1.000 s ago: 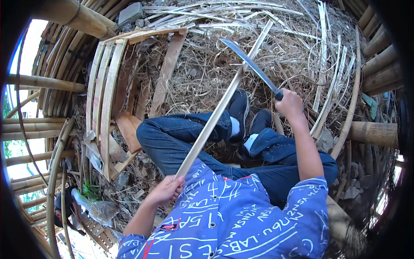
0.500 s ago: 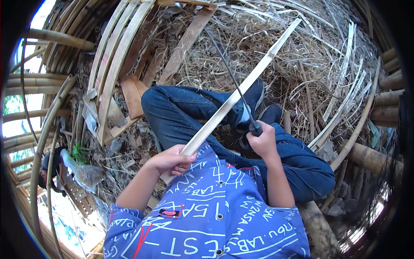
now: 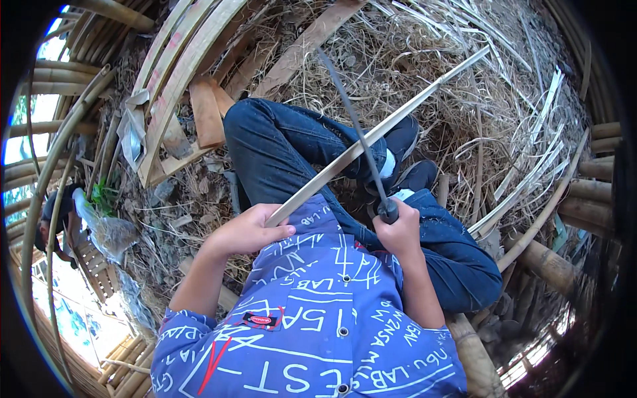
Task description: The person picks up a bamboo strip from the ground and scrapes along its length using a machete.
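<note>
My left hand [image 3: 255, 229] is closed round the near end of a long pale bamboo strip [image 3: 318, 178], which slants away to the upper right over my crossed legs. In my right hand [image 3: 399, 229] is the dark handle of a long knife [image 3: 363, 142]. Its narrow blade points away and slightly left, crossing the strip about midway. Whether the edge bites into the strip or merely passes over it, I cannot tell. The strip's end inside my left hand is hidden.
Shavings and thin bamboo slivers [image 3: 458, 126] cover the ground ahead. Wide split slats [image 3: 189, 56] and a brown board [image 3: 302, 53] lie at the far left. A bamboo pole [image 3: 547, 265] lies on the right. Another person [image 3: 58, 219] is bent over at the left edge.
The strip has turned, showing a narrower side, and its far end sits lower and further right. The knife's blade now shows more of its flat. Both hands keep their hold.
</note>
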`<state>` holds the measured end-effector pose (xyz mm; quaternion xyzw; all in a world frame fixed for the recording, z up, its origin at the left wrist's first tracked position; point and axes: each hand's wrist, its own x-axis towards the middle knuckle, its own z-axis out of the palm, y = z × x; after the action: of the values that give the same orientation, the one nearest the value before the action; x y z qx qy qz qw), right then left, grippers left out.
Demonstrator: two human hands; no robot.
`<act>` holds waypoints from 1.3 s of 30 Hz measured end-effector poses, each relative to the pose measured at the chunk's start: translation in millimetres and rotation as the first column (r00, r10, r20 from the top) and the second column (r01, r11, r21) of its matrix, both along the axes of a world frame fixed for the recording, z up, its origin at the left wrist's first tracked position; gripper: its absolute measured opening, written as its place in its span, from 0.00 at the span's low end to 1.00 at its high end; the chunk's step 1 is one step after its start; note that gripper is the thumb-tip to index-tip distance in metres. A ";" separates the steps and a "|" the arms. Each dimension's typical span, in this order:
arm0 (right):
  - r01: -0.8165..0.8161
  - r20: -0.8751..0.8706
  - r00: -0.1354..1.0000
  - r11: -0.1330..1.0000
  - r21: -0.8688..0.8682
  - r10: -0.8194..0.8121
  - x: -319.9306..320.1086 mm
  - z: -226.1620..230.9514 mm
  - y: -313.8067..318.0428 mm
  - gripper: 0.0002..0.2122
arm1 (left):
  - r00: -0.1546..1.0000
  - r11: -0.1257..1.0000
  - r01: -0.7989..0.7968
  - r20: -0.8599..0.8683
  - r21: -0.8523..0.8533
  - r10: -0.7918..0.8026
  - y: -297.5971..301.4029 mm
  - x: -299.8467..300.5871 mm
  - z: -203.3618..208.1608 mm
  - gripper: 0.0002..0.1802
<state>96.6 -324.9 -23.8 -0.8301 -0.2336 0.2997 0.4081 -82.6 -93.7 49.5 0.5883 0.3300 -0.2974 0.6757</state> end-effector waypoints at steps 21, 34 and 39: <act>-0.396 0.253 0.881 0.916 -0.064 0.399 -29.1 41.9 38.3 0.25 | 0.966 0.819 0.094 0.146 0.566 -0.212 -38.9 9.7 17.5 0.16; 0.199 0.422 0.906 0.868 -0.455 0.014 133.7 -11.5 -21.0 0.32 | 0.967 0.857 0.155 0.101 0.491 -0.233 -49.7 25.2 45.4 0.12; 0.098 0.358 0.934 0.948 -0.303 0.018 114.4 -23.6 -30.4 0.31 | 0.972 0.862 0.173 0.060 0.477 -0.228 -49.8 28.0 44.4 0.13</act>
<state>211.0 -355.2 -47.4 -0.9297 -0.2356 0.1693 0.2270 -54.6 -143.5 93.8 0.7811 0.2900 -0.2433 0.4965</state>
